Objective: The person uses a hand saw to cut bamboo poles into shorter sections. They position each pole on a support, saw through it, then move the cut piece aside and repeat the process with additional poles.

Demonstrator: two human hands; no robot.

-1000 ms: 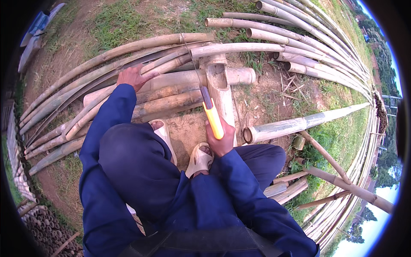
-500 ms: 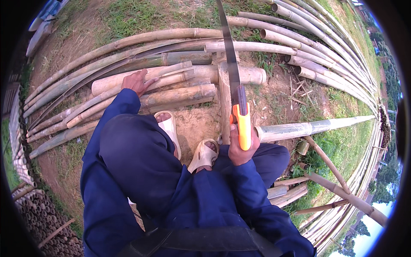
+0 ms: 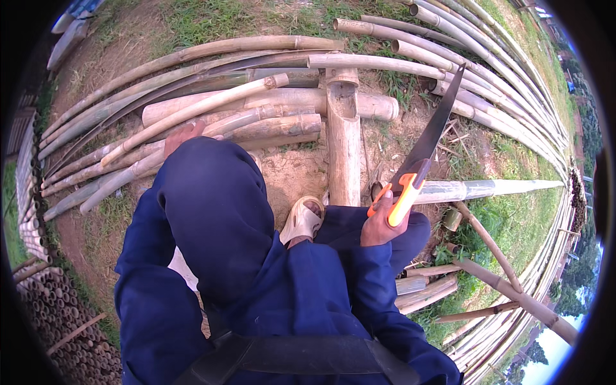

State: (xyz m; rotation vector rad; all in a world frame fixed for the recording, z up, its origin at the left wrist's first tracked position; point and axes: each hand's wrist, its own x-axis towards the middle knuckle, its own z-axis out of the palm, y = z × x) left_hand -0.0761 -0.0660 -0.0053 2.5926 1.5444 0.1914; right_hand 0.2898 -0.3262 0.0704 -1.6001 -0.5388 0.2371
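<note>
My right hand (image 3: 378,224) grips the orange and dark handle of a hand saw (image 3: 431,131). The long dark blade slants up and to the right, clear of the notched bamboo post (image 3: 344,147). On the left, my left hand (image 3: 183,137) is closed around a slim bamboo pole (image 3: 131,172) among the cut poles, its fingers partly hidden by my raised knee. A second slim bamboo pole (image 3: 212,106) lies slantwise just beyond that hand. Under these poles is a thick bamboo log (image 3: 378,108) that runs behind the post.
Long bamboo poles (image 3: 494,80) lie in rows at the far right. A single bamboo pole (image 3: 475,190) stretches rightward behind the saw handle. Propped bamboo supports (image 3: 500,282) stand at the lower right. A stack of cut bamboo (image 3: 70,327) is at the lower left.
The saw has swung right, away from the post, its blade now tilted. My left hand has come nearer and lower, the slim poles have shifted, and my left knee has risen over one foot.
</note>
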